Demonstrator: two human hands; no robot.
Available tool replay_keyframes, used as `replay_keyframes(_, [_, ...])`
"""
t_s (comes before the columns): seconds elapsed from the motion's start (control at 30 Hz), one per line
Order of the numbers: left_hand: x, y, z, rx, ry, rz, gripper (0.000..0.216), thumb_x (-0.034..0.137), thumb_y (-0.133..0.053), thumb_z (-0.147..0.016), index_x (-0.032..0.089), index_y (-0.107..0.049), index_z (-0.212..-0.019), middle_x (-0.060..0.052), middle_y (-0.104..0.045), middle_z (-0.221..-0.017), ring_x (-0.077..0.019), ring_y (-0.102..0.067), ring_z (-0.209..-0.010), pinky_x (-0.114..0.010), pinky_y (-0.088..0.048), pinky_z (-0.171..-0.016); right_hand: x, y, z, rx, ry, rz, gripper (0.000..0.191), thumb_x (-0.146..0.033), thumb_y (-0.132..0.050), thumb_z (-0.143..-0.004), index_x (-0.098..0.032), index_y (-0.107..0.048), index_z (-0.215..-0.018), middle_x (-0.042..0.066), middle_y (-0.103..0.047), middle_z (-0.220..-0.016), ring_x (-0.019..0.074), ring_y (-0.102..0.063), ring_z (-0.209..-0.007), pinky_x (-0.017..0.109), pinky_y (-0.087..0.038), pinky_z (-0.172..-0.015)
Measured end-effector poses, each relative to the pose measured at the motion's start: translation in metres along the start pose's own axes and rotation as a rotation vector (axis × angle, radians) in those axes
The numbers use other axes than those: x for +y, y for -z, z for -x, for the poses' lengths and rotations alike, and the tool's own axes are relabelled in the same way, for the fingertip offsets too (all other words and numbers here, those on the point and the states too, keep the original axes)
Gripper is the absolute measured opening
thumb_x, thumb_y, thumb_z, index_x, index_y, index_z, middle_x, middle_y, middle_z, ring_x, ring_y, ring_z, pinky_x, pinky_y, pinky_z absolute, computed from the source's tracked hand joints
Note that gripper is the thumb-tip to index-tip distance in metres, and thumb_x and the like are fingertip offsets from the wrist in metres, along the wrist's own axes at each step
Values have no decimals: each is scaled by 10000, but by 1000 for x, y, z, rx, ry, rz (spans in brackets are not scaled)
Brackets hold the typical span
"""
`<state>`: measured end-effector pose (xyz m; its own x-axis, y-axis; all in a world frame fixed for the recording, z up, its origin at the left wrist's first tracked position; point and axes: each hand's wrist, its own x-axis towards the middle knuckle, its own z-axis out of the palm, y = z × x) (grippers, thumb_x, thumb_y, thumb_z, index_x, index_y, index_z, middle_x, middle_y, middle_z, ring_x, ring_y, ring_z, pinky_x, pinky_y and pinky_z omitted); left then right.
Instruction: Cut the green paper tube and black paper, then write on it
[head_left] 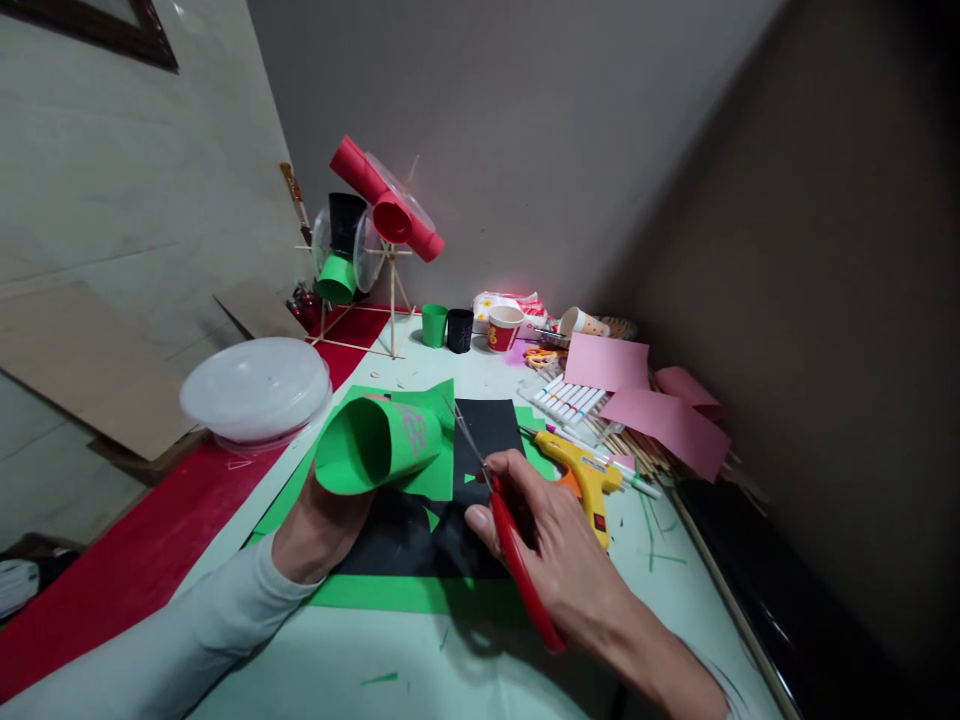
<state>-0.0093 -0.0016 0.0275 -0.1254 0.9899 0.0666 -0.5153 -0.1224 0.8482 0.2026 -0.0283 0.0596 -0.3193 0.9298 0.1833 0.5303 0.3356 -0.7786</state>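
My left hand holds a paper cup wrapped in green paper, tilted with its open mouth toward me; the fingers are hidden behind the cup. My right hand grips red-handled scissors, whose blades point up and left toward a flap of the green paper at the cup's right edge. Under both hands lie a black paper sheet and green paper sheets on the pale table.
A yellow glue gun lies just right of my right hand. Markers, wooden sticks and pink paper sit at the right. A clear plastic lid is at the left. Cups and a stick-and-cup model stand at the back.
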Motion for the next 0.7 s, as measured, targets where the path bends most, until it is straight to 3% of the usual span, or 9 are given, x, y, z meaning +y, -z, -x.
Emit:
replay_keyframes(0.1, [7,-7,0,-77,-18,-74,319,391,-837,-723,298,-703,-997,20,-699,-997,-193,-654,-900,-256,-559,-823,0,0,1,-12,8,16,172,-365,-581,-928,-243,-461,-929,-64,-470,-647,142,-437,-576,269,-318,-567])
replay_keyframes(0.2, [16,-19,2,-77,16,-223,168,307,-764,-795,260,-634,-890,30,-625,-813,-149,-587,-716,-229,-518,-665,0,-1,2,-17,16,8,171,-369,-585,-925,-243,-470,-941,-65,-468,-639,139,-418,-565,269,-320,-566])
replay_keyframes(0.47, [21,-31,0,47,89,-301,217,311,-780,-764,234,-596,-848,21,-594,-735,-151,-541,-603,-242,-475,-529,2,0,7,-22,38,-27,158,-368,-583,-943,-250,-480,-958,-70,-446,-635,128,-401,-549,255,-311,-533])
replay_keyframes(0.7, [22,-30,2,11,129,-269,210,300,-769,-787,236,-619,-920,21,-617,-785,-141,-549,-612,-228,-480,-536,2,0,8,-6,46,-25,146,-368,-575,-954,-250,-496,-989,-68,-458,-637,128,-425,-545,254,-327,-533])
